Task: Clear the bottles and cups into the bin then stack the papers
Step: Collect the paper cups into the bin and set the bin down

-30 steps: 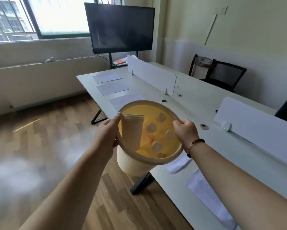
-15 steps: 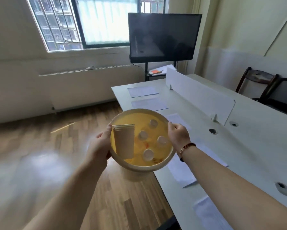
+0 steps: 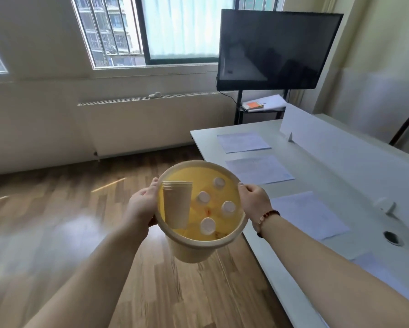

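Head view: my left hand (image 3: 142, 207) and right hand (image 3: 253, 202) are both closed on the rim of the bin (image 3: 200, 242), lifted above the wooden floor (image 3: 56, 209) beside the table (image 3: 355, 176). Stacked cups (image 3: 176, 204) and capped bottles (image 3: 207, 225) sit inside. Papers (image 3: 258, 169) lie spread on the table.

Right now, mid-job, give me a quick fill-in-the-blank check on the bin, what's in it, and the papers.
1. The bin is held at its rim by ____ hands, the left hand and the right hand.
2. The stack of paper cups stands ____ the bin.
3. The number of white bottle caps visible in the bin is ____.
4. The papers lie separately on the ____.

Missing words: both; inside; four; desk
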The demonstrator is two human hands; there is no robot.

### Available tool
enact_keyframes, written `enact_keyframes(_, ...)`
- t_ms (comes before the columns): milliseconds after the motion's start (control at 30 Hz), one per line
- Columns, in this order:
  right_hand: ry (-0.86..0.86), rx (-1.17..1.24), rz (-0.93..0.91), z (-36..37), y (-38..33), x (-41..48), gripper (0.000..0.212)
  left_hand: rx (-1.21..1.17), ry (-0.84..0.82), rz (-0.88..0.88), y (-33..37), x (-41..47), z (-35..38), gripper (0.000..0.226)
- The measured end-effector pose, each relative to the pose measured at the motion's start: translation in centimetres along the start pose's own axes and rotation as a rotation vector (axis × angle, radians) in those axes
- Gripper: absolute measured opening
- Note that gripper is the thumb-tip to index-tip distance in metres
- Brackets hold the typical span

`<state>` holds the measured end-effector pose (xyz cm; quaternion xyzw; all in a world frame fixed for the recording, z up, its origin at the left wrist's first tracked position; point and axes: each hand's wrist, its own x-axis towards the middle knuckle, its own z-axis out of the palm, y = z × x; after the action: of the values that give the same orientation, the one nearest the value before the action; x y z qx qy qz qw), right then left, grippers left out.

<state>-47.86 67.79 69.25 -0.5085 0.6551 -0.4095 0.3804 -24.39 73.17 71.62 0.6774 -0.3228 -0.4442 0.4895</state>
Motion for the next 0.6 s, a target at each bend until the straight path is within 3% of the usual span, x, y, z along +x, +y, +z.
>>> enact_keyframes(267,-0.106,-0.019,0.203,7.6,0.4,9.8,0.042,-0.043,-0.202,-0.345,0.1,15.0,-1.3,0.050)
enact_keyframes(433,-0.201,-0.007,0.328,11.8,-0.1,19.0,0.028,-0.005,-0.220,-0.362,1.6,23.2,0.1,0.043)
enact_keyframes(600,-0.439,-0.017,0.502,17.2,-2.1,28.7,0.028,0.048,-0.134,-0.381,4.3,31.6,0.5,0.040)
